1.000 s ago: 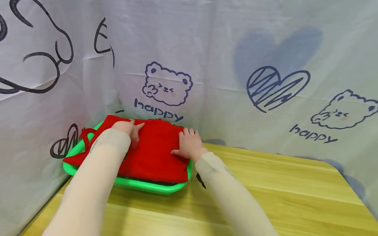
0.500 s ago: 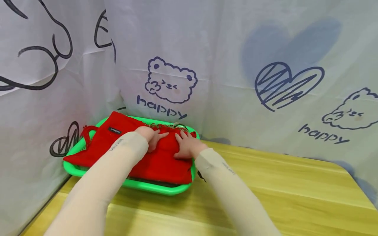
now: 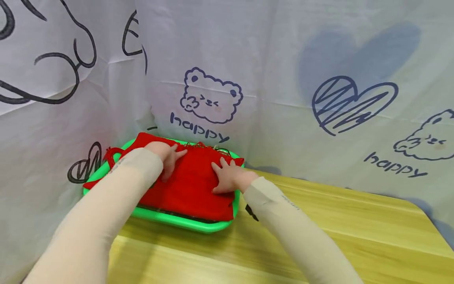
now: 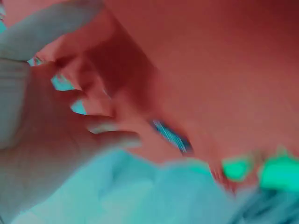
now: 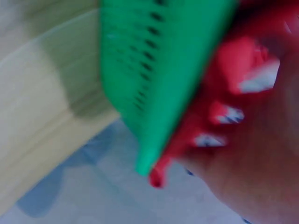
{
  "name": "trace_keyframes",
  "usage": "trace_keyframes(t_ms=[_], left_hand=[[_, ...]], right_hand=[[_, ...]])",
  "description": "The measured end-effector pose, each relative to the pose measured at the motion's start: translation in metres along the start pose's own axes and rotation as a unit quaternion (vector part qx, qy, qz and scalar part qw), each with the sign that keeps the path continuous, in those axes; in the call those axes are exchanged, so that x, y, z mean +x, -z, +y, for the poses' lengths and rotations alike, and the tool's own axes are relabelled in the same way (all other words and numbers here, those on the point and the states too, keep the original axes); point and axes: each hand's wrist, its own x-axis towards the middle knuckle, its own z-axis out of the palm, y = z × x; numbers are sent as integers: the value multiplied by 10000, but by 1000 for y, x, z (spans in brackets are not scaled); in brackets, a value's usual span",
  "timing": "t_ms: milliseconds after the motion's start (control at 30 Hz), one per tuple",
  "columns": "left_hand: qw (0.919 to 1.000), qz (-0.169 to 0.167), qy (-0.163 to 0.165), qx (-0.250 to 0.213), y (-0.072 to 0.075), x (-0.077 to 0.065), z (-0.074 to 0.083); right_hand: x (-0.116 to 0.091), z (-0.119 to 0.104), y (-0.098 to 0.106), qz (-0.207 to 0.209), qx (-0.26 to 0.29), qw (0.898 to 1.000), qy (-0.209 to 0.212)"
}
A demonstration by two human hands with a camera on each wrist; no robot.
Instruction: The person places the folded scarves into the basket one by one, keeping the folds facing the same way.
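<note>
A red fringed scarf (image 3: 193,189) is spread over the top of a green plastic basket (image 3: 170,221), its far edge ending in loose threads. On the scarf's left part my left hand (image 3: 169,159) rests with thumb and fingers spread; in the left wrist view the hand (image 4: 56,116) lies beside a small dark label (image 4: 172,136) sewn on the cloth. My right hand (image 3: 228,177) presses the scarf near its right edge, fingers spread apart. The right wrist view catches the basket's perforated wall (image 5: 145,60) with that hand (image 5: 247,154) close to it. What lies beneath the scarf is mostly hidden.
The basket stands on a wooden table (image 3: 319,228), tucked into the left corner. White cloth walls (image 3: 276,79) with bear and heart drawings rise behind and to the left. A red fringed end (image 3: 112,154) hangs at the basket's left rim.
My left hand went right across the scarf, then came back left over the label area. My right hand stays near the right edge, fingers still spread.
</note>
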Motion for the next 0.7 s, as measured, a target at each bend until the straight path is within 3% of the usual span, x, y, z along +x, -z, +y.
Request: trace_keyframes(t_ms=[100, 200, 267, 367, 500, 633, 700], left_hand=[[9975, -242, 648, 113, -10, 13, -34], [9962, -421, 666, 367, -28, 20, -52], [9957, -350, 530, 671, -39, 14, -52], [9943, -53, 301, 1017, -48, -7, -41], [9939, 319, 168, 1043, -48, -34, -33], [9930, 392, 67, 1114, -40, -38, -29], [9978, 115, 417, 493, -32, -34, -24]], right_hand=[[-14, 2, 3, -488, -106, 9986, 185], [-20, 2, 0, -691, -380, 9964, 316], [-20, -1, -5, -651, -514, 9961, 292], [-17, -9, -15, -518, -663, 9964, 117], [-12, -15, -23, -350, -769, 9964, -82], [-10, -8, -20, -288, -674, 9973, -49], [-11, -1, -16, -264, -520, 9983, 64]])
